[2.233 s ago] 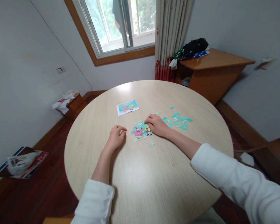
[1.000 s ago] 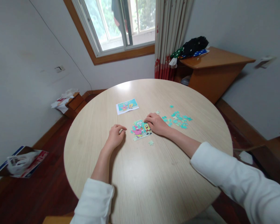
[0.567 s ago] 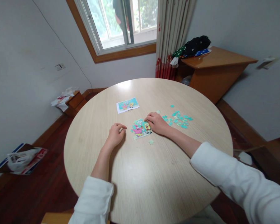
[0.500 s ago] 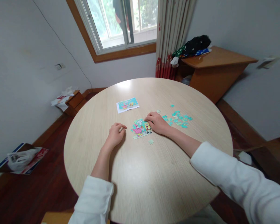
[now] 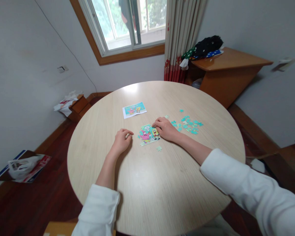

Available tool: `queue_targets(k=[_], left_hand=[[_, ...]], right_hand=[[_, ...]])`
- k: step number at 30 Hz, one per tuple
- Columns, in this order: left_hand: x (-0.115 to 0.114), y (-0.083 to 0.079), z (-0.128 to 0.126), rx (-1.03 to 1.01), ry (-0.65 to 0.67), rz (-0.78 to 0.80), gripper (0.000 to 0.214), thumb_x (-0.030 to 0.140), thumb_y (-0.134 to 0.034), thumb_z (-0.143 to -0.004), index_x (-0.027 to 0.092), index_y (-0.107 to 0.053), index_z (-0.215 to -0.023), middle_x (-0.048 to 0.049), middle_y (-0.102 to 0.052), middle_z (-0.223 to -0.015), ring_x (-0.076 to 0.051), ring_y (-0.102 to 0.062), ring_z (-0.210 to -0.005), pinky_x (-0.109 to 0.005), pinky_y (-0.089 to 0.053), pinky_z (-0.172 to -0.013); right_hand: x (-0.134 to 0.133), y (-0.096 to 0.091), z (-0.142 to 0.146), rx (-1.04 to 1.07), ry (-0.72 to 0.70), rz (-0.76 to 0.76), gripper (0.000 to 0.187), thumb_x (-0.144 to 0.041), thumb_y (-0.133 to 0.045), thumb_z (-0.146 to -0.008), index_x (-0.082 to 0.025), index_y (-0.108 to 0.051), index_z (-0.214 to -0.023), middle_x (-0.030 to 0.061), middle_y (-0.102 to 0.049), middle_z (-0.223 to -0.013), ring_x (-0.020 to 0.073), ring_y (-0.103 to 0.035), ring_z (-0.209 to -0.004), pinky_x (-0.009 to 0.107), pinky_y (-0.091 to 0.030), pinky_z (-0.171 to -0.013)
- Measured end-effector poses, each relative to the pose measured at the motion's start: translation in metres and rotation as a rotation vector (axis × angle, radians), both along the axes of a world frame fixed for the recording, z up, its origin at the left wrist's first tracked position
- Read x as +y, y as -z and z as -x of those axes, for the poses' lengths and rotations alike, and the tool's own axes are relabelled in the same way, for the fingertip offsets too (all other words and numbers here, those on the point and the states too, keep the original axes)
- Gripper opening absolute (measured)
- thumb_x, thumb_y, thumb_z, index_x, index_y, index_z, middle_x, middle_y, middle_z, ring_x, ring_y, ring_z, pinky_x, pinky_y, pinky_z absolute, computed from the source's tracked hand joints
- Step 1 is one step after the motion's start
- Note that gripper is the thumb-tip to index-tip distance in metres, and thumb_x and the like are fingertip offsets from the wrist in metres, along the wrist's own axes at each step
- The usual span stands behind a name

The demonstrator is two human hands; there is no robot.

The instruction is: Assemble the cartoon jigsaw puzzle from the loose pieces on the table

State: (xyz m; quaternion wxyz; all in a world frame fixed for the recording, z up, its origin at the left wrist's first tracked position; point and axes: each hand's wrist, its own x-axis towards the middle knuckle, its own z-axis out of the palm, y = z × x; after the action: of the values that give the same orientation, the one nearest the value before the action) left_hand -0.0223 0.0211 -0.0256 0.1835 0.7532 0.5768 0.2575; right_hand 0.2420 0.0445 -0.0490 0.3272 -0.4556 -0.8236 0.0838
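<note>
A partly joined jigsaw puzzle [image 5: 148, 135] with cartoon figures, one pink and one yellow, lies flat on the round table [image 5: 142, 183]. My right hand [image 5: 164, 127] reaches over its upper right edge, fingertips closed on a puzzle piece that they mostly hide. To the left of the puzzle, my left hand [image 5: 123, 139] rests on the tabletop, fingers loosely bent and apart, with nothing visible in it. One loose pale green piece [image 5: 159, 148] lies just below the puzzle.
Several loose turquoise pieces [image 5: 189, 125] are scattered right of my right hand, with a single piece [image 5: 181, 110] farther back. A printed reference picture [image 5: 134, 110] lies behind the puzzle. Beyond the table stand a wooden desk [image 5: 236, 60] with cloths on it and a curtain [image 5: 179, 39].
Both hands stay nearly in place; the left thumb shows less clearly now. The puzzle and the loose pieces lie as before, with only a slight shift of the view.
</note>
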Motion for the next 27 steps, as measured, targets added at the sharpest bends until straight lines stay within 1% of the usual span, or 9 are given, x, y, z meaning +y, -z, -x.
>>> queue_targets(k=[7, 15, 19, 21, 23, 24, 27], left_hand=[[-0.0002, -0.0021, -0.0006, 0.003, -0.001, 0.015, 0.024, 0.018, -0.051, -0.081, 0.018, -0.074, -0.089, -0.0082, -0.062, -0.096, -0.022, -0.06, -0.09, -0.041, -0.047, -0.093], [0.0003, -0.001, 0.0003, -0.01, 0.003, 0.021, 0.024, 0.017, -0.051, -0.08, 0.017, -0.074, -0.089, -0.0086, -0.062, -0.096, -0.021, -0.059, -0.087, -0.04, -0.047, -0.091], [0.0003, -0.001, -0.0011, -0.031, -0.006, 0.007, 0.023, 0.019, -0.051, -0.079, 0.017, -0.073, -0.087, -0.0082, -0.063, -0.095, -0.02, -0.058, -0.082, -0.036, -0.047, -0.086], [0.0003, -0.0016, -0.0026, -0.051, -0.041, -0.01, 0.021, 0.023, -0.051, -0.08, 0.016, -0.071, -0.082, -0.0073, -0.063, -0.09, -0.018, -0.057, -0.078, -0.034, -0.046, -0.081], [0.0, -0.0029, -0.0045, -0.076, -0.104, -0.019, 0.023, 0.028, -0.051, -0.082, 0.016, -0.066, -0.07, -0.0047, -0.061, -0.078, -0.017, -0.054, -0.07, -0.03, -0.043, -0.072], [-0.0004, -0.0039, -0.0054, -0.093, -0.141, -0.018, 0.027, 0.031, -0.05, -0.083, 0.017, -0.06, -0.063, -0.0028, -0.058, -0.07, -0.016, -0.052, -0.066, -0.029, -0.041, -0.068], [-0.0025, -0.0082, -0.008, -0.16, -0.223, -0.003, 0.042, 0.037, -0.047, -0.086, 0.02, -0.039, -0.048, 0.0025, -0.042, -0.052, -0.012, -0.04, -0.054, -0.027, -0.031, -0.057]], right_hand=[[0.0015, 0.0018, -0.0005, 0.009, -0.003, -0.009, 0.03, -0.007, -0.046, -0.085, -0.019, -0.073, -0.091, 0.0097, -0.066, -0.096, 0.0228, -0.057, -0.094, 0.039, -0.045, -0.088], [0.0016, -0.0011, -0.002, 0.02, 0.008, 0.003, 0.029, -0.008, -0.047, -0.085, -0.019, -0.073, -0.09, 0.0099, -0.064, -0.094, 0.0228, -0.056, -0.092, 0.039, -0.045, -0.087], [0.0022, -0.0017, -0.0032, 0.02, 0.022, 0.001, 0.029, -0.008, -0.046, -0.085, -0.019, -0.073, -0.091, 0.0099, -0.064, -0.095, 0.0229, -0.057, -0.093, 0.039, -0.045, -0.088], [0.0027, -0.0019, -0.004, 0.024, 0.031, 0.0, 0.028, -0.008, -0.047, -0.085, -0.019, -0.072, -0.091, 0.0098, -0.064, -0.095, 0.0229, -0.057, -0.094, 0.039, -0.045, -0.088], [0.003, -0.0026, -0.0053, 0.032, 0.047, -0.004, 0.028, -0.008, -0.047, -0.084, -0.02, -0.072, -0.09, 0.0095, -0.064, -0.095, 0.023, -0.056, -0.094, 0.039, -0.045, -0.087], [0.0031, -0.0032, -0.0061, 0.037, 0.055, -0.008, 0.028, -0.008, -0.047, -0.084, -0.02, -0.072, -0.09, 0.0093, -0.064, -0.095, 0.0231, -0.056, -0.094, 0.039, -0.045, -0.087], [0.0032, -0.0058, -0.0097, 0.057, 0.074, -0.01, 0.028, -0.009, -0.047, -0.084, -0.02, -0.072, -0.09, 0.0097, -0.064, -0.095, 0.0236, -0.056, -0.094, 0.04, -0.045, -0.087]])
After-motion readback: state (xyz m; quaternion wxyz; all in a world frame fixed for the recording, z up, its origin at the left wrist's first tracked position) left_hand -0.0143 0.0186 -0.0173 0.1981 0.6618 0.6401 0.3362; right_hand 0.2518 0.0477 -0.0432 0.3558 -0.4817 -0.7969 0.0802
